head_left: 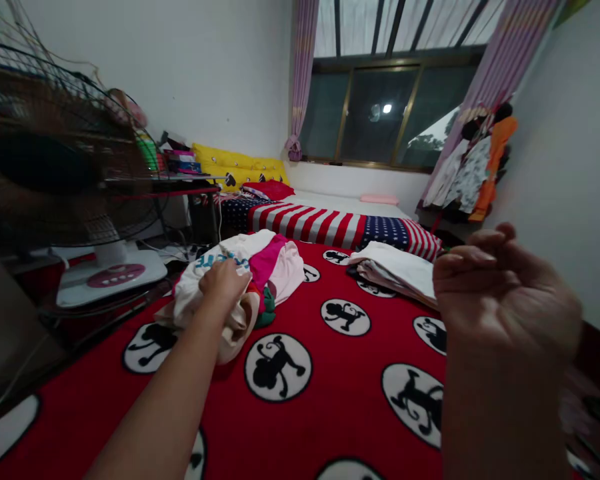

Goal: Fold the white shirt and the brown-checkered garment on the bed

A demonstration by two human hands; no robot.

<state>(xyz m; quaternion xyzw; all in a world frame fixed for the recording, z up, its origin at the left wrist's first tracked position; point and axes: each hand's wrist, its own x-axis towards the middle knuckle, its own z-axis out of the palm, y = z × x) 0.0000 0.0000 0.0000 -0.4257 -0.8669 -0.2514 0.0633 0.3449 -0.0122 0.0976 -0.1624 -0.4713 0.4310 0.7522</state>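
A loose heap of clothes lies on the red blanket. In it are a white garment with teal lettering, a magenta piece and a pale pink piece. My left hand reaches onto the heap, its fingers closed on the white garment; the fingertips are partly hidden. My right hand is raised at the right, palm side showing. Its fingers curl inward with nothing seen in them. Beyond it, to the left, lies a stack of folded clothes, white on top.
A standing fan with blurred blades is at the left, near a small table with boxes. Behind is a bed edge with a stars-and-stripes cover and a yellow cushion. Clothes hang by the window.
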